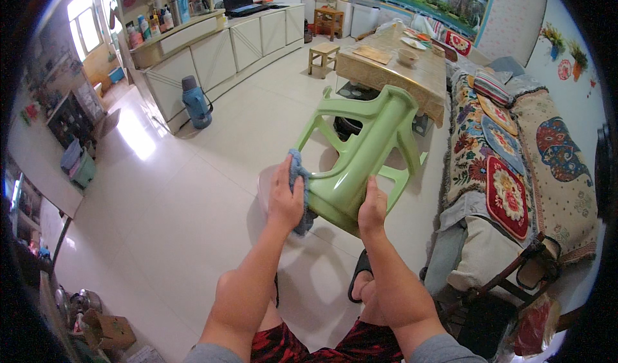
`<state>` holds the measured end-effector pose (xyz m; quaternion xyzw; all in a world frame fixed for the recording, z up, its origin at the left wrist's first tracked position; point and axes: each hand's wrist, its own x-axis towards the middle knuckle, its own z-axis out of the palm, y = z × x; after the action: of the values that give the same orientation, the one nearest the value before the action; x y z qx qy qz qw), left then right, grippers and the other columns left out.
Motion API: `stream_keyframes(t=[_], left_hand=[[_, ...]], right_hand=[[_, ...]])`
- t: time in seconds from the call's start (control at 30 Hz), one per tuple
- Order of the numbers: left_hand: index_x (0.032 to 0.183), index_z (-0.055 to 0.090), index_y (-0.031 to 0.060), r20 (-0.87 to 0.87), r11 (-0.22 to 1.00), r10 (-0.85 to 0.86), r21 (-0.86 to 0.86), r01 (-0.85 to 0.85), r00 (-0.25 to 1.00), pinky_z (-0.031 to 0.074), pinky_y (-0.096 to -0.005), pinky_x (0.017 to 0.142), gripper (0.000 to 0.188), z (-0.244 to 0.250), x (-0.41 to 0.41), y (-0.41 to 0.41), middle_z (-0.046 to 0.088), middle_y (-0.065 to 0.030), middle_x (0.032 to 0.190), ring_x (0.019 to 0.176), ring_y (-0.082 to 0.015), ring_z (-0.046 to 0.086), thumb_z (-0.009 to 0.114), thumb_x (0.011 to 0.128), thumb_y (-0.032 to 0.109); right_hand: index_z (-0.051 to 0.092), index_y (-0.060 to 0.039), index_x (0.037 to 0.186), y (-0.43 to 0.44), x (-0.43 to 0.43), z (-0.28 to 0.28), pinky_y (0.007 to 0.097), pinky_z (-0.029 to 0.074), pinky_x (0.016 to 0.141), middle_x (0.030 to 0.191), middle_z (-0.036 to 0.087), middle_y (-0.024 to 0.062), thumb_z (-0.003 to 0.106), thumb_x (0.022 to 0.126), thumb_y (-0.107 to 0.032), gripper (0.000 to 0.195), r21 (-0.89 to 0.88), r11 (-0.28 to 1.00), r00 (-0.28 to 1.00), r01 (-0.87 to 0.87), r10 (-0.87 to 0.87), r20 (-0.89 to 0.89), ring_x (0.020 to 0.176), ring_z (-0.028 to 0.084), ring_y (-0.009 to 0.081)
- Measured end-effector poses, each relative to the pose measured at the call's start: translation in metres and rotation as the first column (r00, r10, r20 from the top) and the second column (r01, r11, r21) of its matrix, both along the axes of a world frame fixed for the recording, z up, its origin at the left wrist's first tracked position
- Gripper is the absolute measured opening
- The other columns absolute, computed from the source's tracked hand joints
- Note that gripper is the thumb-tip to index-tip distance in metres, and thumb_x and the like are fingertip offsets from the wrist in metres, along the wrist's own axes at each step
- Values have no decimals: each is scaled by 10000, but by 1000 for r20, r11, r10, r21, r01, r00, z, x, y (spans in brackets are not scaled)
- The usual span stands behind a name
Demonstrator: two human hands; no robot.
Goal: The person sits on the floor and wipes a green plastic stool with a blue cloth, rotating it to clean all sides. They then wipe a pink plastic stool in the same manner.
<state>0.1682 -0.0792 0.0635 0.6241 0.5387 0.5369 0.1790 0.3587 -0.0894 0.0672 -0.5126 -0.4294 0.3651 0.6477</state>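
A light green plastic stool [355,162] is held tilted on its side in front of me, its legs pointing away. My left hand [285,198] presses a blue-grey cloth [302,220] against the stool's left edge, near the seat end. On the opposite side, my right hand [373,207] grips the stool's near right edge, thumb lying along the green plastic. The fingers of my right hand are partly hidden behind the stool. Behind my left hand, a pale rounded object [264,189] on the floor is mostly covered.
Beyond the stool stands a cloth-covered table [367,75] with a bowl [408,57]. A sofa with patterned covers [470,150] runs along the right. A blue thermos flask [197,104] stands by white cabinets [212,56]. One wooden stool [324,51] is near the table; a folding chair [487,314] is lower right.
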Motion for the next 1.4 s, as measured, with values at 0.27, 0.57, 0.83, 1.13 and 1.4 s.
stream_keyframes(t=[0.27, 0.57, 0.83, 1.13, 1.4], left_hand=[[1467, 399, 73, 57, 979, 71, -195, -59, 996, 365, -430, 1099, 532, -35, -47, 37, 501, -236, 1407, 1293, -401, 478, 509, 965, 210], [1443, 417, 38, 250, 975, 191, -162, -153, 949, 385, -381, 1073, 504, -53, -93, 65, 545, -232, 1362, 1261, -353, 522, 467, 973, 213], [1435, 438, 33, 390, 964, 246, -193, -182, 888, 362, -344, 1068, 516, -59, -152, 84, 548, -139, 1333, 1222, -251, 503, 446, 982, 281], [1271, 465, 82, 842, 897, -107, -147, 416, 529, 564, -338, 722, 312, -55, -108, 68, 621, -114, 1035, 818, -223, 673, 492, 1022, 269], [1264, 491, 46, 838, 792, -85, -272, 547, 539, 563, -374, 806, 319, -31, -87, 45, 623, -135, 1057, 889, -242, 667, 512, 995, 217]], right_hand=[[650, 96, 815, -10, -2, 14, 296, 433, 667, 735, 608, 28, 440, 1058, -387, 581, -91, 971, 972, -223, 229, 61, 685, 496, 128], [636, 103, 871, -20, 9, 16, 360, 450, 634, 635, 585, 108, 450, 1042, -380, 545, -299, 825, 784, -479, 555, 278, 646, 510, 160], [640, 108, 881, -29, 19, 37, 359, 462, 626, 627, 579, 126, 472, 1031, -372, 530, -247, 782, 720, -572, 624, 304, 625, 518, 157], [684, 63, 916, -24, 23, 28, 286, 450, 659, 785, 642, 26, 439, 1050, -349, 498, -125, 911, 912, -393, 403, 69, 715, 550, 98], [666, 82, 890, -7, 11, 19, 345, 461, 713, 798, 652, 81, 433, 1060, -355, 524, -90, 995, 997, -35, 28, -75, 752, 564, 170]])
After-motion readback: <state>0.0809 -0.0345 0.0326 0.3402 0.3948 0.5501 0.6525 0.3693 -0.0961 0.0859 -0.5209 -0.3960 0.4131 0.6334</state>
